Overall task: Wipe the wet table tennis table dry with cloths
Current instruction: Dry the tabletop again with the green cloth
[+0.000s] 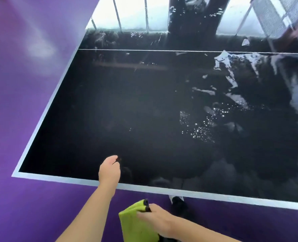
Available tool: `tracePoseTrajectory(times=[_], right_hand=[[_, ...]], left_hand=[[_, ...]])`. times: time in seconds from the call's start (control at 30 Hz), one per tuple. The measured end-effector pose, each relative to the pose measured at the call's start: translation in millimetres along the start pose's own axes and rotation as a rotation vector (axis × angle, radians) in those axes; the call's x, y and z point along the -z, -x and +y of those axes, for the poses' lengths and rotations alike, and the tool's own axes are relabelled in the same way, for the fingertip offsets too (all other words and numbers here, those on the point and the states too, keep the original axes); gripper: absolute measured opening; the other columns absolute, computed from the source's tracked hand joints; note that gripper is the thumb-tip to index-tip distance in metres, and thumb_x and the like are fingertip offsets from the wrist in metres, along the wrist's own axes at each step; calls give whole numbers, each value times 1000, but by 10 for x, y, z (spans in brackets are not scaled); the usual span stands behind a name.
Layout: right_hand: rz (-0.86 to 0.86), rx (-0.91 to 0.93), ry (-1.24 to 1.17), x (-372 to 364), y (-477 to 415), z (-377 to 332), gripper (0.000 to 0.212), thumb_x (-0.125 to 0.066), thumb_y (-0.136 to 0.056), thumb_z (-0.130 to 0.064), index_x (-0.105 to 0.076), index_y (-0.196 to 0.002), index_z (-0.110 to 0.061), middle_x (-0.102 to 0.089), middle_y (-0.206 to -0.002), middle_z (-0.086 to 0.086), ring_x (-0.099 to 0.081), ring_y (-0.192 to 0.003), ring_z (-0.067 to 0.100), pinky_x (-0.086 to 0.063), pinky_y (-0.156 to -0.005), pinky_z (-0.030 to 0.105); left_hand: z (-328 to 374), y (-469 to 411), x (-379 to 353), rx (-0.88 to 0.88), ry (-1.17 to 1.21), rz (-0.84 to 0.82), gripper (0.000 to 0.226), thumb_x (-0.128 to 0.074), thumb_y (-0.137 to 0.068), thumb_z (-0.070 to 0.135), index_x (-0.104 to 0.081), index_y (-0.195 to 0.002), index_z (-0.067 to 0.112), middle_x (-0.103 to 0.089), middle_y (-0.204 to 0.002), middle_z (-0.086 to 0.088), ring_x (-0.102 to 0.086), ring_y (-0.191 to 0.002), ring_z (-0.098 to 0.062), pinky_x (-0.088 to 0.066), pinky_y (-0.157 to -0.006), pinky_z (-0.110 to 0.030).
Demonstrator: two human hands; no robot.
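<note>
The black table tennis table (45, 117) with pale edge lines fills the view. Water drops (200, 126) and streaky wet patches (235, 70) cover its right half, while the left half looks dark and even. My left hand (109, 170) is over the near edge, its fingers curled and pinching a small dark thing (118, 159) that I cannot make out against the black top. My right hand (157, 219) is below the near edge, above the floor, gripping a folded green cloth (134, 222) with a black trim.
A purple floor (22, 84) surrounds the table on the left and near sides. A table leg with a dark foot (177, 200) stands under the near edge. A thin white line (162, 50) crosses the far part of the top. Metal mesh (274, 16) stands at the far right.
</note>
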State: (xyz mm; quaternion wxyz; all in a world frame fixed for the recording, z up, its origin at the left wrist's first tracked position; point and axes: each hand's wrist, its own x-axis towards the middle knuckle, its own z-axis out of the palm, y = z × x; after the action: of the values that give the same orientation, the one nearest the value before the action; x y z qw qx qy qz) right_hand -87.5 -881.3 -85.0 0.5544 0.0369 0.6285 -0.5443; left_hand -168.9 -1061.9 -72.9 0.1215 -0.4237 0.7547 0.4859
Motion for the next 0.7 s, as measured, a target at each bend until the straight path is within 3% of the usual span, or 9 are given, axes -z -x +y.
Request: tracePoseTrajectory(times=[0.07,0.17,0.23,0.3,0.4,0.47,0.57,0.63,0.7], right_hand=[[195,35,-318,139,90,-67,36,-62,-93,-34,-66,-120,-9,-72,-118,7,-67,-105,12,-53,-95,29],[433,119,-705,636,253,-366,22,-59,-99,-21,-65,-117,-11,-77,-100,0,-72,-94,19,-53,-97,40],[619,248,-673,1159,353,-605,14,-55,-100,-18,-67,-107,-13,-76,-80,-7,-70,-73,10,-57,-77,30],[799,356,-608,1739,490,-863,13,-54,-101,-21,-66,-97,-18,-68,-71,-9,-62,-55,3,-48,-51,19],[1070,441,-573,2645,567,-1162,14,-51,-103,-23,-59,-92,-21,-53,-71,-5,-47,-49,8,-38,-41,19],[1258,509,-607,3262,558,-1342,7,-51,-101,-22,-58,-102,-21,-56,-81,-5,-53,-67,14,-47,-54,19],[1499,480,-445,4187,443,-1544,37,-50,-94,-28,-58,-128,-16,-65,-118,1,-60,-106,23,-46,-98,35],[1562,295,-167,4759,262,-1657,38,-47,-96,-31,-54,-130,-15,-63,-127,8,-57,-116,33,-41,-102,38],[1483,75,69,5179,3,-1789,38,-44,-90,-45,-50,-115,-18,-59,-117,8,-55,-114,39,-39,-100,44]], left_hand=[[-7,22,58,3,13,27,40,-45,-99,7,-61,-134,19,-60,-132,-1,-52,-110,-18,-45,-99,-36],[108,15,-36,-20,-3,-16,39,-46,-98,8,-60,-133,20,-61,-133,-2,-55,-110,-19,-45,-95,-35],[271,1,-208,-61,-20,-70,39,-48,-98,9,-60,-133,21,-60,-134,-2,-54,-111,-19,-43,-92,-33],[494,-39,-415,-100,-44,-129,39,-51,-97,12,-58,-134,23,-56,-135,1,-52,-110,-18,-41,-91,-33],[858,-178,-754,-134,-230,-167,45,-56,-97,31,-49,-142,31,-52,-139,3,-49,-116,-22,-40,-104,-42],[1078,-306,-960,-111,-449,-103,62,-55,-94,54,-35,-150,37,-41,-151,4,-41,-134,-26,-30,-114,-51],[1302,-559,-1224,-35,-608,-45,91,-47,-85,78,-4,-158,44,-2,-168,1,-4,-153,-26,-9,-120,-57],[1356,-788,-1386,18,-621,-67,109,-48,-75,88,12,-155,47,20,-167,1,16,-154,-25,0,-120,-61],[1364,-958,-1538,102,-639,-118,130,-50,-59,98,31,-147,49,38,-160,0,30,-149,-26,6,-117,-64]])
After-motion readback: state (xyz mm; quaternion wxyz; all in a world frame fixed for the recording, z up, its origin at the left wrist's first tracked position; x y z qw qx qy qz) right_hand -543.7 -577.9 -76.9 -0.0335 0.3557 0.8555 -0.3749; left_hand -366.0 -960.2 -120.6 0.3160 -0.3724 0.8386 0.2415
